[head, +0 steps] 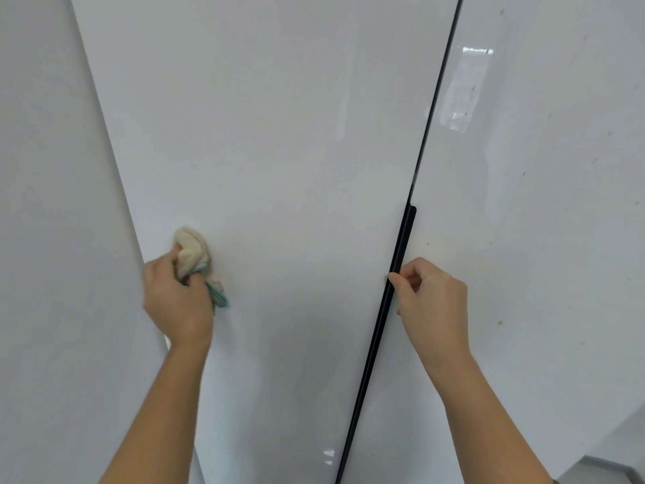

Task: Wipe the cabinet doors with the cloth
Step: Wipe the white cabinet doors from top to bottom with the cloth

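Two glossy white cabinet doors fill the view. My left hand (pixel 176 302) grips a bunched cream cloth (pixel 192 251) with a teal edge and holds it against the left door (pixel 279 169), near that door's left edge. My right hand (pixel 431 302) has its fingers curled around the long black handle strip (pixel 401 253) that runs down the seam between the doors. The right door (pixel 541 204) shows small brown specks and a yellowish smudge beside the handle.
A plain white wall or side panel (pixel 52 239) lies left of the left door. At the bottom right corner a grey ledge (pixel 607 466) shows below the right door. A piece of clear tape (pixel 460 92) sticks on the right door near the top.
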{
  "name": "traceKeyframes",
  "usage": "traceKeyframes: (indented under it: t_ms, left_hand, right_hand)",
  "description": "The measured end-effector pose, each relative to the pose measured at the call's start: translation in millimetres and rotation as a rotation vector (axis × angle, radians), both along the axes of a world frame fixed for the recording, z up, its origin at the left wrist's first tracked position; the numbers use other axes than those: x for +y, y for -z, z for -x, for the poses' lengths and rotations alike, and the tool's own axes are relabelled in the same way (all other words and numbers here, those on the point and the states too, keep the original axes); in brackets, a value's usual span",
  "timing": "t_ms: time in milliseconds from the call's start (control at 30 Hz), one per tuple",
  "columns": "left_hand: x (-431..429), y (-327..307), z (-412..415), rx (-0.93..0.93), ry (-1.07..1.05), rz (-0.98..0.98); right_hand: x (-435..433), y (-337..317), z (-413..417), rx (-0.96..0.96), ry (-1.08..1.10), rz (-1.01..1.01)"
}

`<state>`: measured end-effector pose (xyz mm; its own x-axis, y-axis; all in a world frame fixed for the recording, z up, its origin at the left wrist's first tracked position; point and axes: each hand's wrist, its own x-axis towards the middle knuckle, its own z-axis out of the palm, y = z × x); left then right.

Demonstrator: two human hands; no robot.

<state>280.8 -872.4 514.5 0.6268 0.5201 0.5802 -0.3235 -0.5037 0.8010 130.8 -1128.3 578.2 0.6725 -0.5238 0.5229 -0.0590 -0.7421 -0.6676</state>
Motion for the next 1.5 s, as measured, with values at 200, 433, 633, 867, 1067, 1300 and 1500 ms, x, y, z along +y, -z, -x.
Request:
traceKeyframes:
  t_ms: [200,433,633,867,1067,1300,1500]
  left_hand:
    - [-89.5,11.0,55.1,-0.146,0.249,-0.106]
    - [-157.3,27.0,91.9,-0.332,0.429,-0.393]
    - [-151.5,33.2,92.3,-0.392,0.503,-0.569]
    - [-64.3,17.0,60.8,-0.139,0.297,-0.275]
    - [29.5,-4.5,13.8,0.013,-0.038,-0.06]
    - [64.9,7.2,-12.4,0.083,-0.182,-0.058]
    - [56.9,18.3,-28.1,0.163,-0.122,-0.009]
  right_hand:
    - [-3.0,-2.6,2.1,0.017,-0.029,0.005]
    - [-6.4,-4.3,4.2,0.021,-0.061,0.036]
    - [-5.0,-4.0,3.5,0.012,-0.061,0.014]
    - [-3.8,-1.8,2.8,0.008,-0.033,-0.022]
    - [0.8,-1.0,1.9,0.007,0.005,-0.006]
    - [4.5,-1.4,1.3,0.015,0.031,0.01]
    - [6.2,-0.8,1.2,0.026,0.062,0.04]
